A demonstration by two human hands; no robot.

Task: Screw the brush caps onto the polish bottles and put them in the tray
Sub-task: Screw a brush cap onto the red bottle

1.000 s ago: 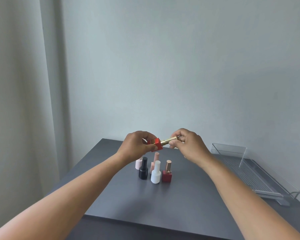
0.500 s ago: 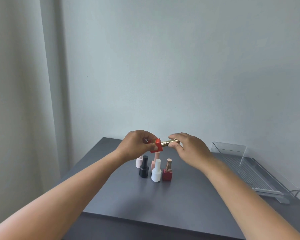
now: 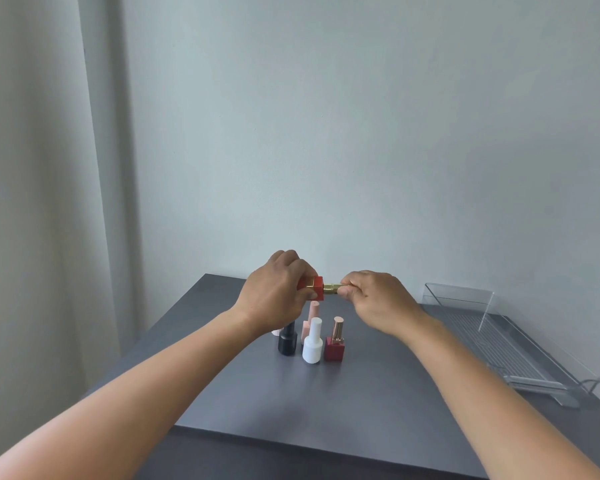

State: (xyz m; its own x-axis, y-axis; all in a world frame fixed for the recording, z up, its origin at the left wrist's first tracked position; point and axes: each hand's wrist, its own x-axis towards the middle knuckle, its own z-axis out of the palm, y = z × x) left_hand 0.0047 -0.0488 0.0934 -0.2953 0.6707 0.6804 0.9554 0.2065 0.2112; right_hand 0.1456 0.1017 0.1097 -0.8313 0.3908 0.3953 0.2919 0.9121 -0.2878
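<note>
Gripping the red square polish bottle (image 3: 313, 292) on its side above the bench (image 3: 378, 393), the left hand (image 3: 274, 299) faced the right hand (image 3: 378, 303) — whose fingers pinched the gold brush cap (image 3: 331, 289) at the bottle's neck; the clear tray (image 3: 465, 299) sat well apart at the right

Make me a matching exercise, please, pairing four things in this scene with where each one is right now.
Column one:
1. red bottle
2. gold cap
3. white bottle
4. clear tray

Column two:
A. stands upright on the table
B. gripped in the left hand
C. sits at the table's right side
D. pinched by the right hand

Pairs: 1-B, 2-D, 3-A, 4-C.
</note>
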